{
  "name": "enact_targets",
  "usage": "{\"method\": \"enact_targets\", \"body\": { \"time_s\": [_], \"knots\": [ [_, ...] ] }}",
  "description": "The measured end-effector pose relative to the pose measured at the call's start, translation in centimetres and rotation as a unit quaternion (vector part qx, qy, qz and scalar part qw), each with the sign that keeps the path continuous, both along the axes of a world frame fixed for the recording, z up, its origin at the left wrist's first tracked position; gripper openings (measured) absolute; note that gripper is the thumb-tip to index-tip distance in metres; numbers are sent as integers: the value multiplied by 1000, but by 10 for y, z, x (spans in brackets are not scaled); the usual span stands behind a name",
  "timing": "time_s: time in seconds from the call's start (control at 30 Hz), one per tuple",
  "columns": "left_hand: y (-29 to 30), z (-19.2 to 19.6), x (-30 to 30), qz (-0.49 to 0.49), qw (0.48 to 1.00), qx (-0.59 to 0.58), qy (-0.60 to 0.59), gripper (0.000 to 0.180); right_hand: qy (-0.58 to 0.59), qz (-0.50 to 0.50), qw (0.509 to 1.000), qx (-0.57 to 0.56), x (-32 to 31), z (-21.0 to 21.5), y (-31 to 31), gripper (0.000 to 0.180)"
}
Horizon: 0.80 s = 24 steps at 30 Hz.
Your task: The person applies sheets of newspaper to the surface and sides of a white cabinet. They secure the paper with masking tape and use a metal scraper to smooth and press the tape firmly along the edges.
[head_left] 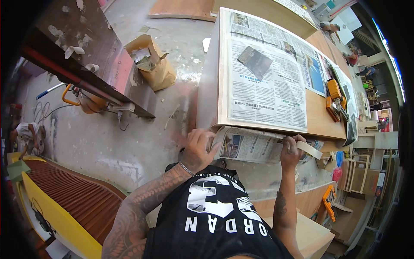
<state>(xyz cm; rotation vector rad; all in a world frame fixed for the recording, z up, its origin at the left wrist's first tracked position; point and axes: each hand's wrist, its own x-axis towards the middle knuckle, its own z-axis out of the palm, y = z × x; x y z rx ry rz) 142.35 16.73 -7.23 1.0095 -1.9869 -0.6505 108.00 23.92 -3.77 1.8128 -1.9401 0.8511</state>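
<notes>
Hands (198, 149) on newspaper (250, 146), tape roll (309, 149)

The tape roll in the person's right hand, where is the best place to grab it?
Take the tape roll by its ring, fingers through the open middle and thumb on the outer rim, coming from the right, where it juts past the right hand. Its left side lies against the newspaper folded over the panel's edge, which the left hand presses down.

landmark: newspaper-covered wooden panel (267, 82) | on it: dark square sheet (255, 61) | at its right edge: orange tools (334, 99) | left, on floor: brown paper bag (152, 62) | at near edge: left hand (197, 149), right hand (292, 151) with masking-tape roll (309, 149)
</notes>
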Motion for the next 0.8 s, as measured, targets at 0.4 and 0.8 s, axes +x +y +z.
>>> {"method": "enact_targets", "body": {
  "time_s": [0.4,0.8],
  "knots": [
    [-36,29,-19,22,987,-155,49,42,19,21,999,-17,-2,15,-4,21],
    [-41,13,-31,22,985,-156,75,33,76,-44,996,1,-74,8,10,29]
  ]
}}
